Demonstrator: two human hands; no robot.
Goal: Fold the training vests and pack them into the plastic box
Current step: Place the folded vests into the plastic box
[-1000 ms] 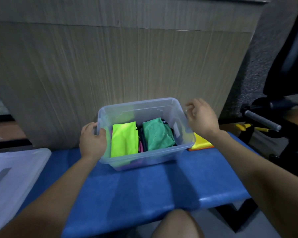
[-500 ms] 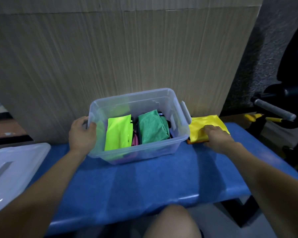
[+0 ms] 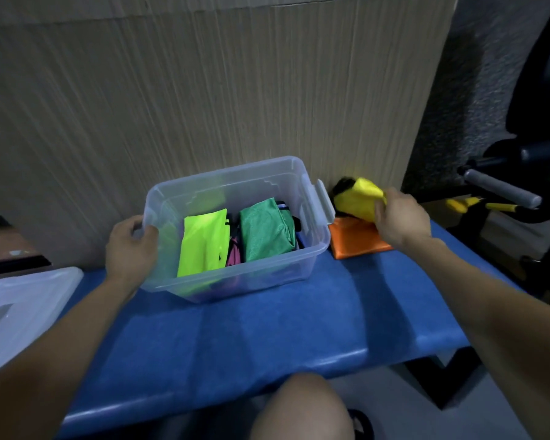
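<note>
A clear plastic box [image 3: 302,182] stands on the blue bench [image 3: 267,338]. Inside it lie a folded neon-green vest [image 3: 204,246], a folded dark green vest [image 3: 265,228] and a bit of pink cloth [image 3: 234,254] between them. My left hand [image 3: 131,246] grips the box's left rim. My right hand [image 3: 400,219] holds a yellow vest [image 3: 358,198] lifted just right of the box. Under it a folded orange vest [image 3: 356,238] lies on the bench.
The box's translucent lid [image 3: 19,309] lies at the bench's left end. A wood-grain panel [image 3: 204,90] rises right behind the box. Dark exercise equipment [image 3: 502,192] with a grey handle stands at the right. My knee [image 3: 302,408] shows below the bench's front edge.
My right hand went from the box's right rim to the yellow vest and has lifted it, uncovering the orange vest below. My left hand stays on the box's left rim.
</note>
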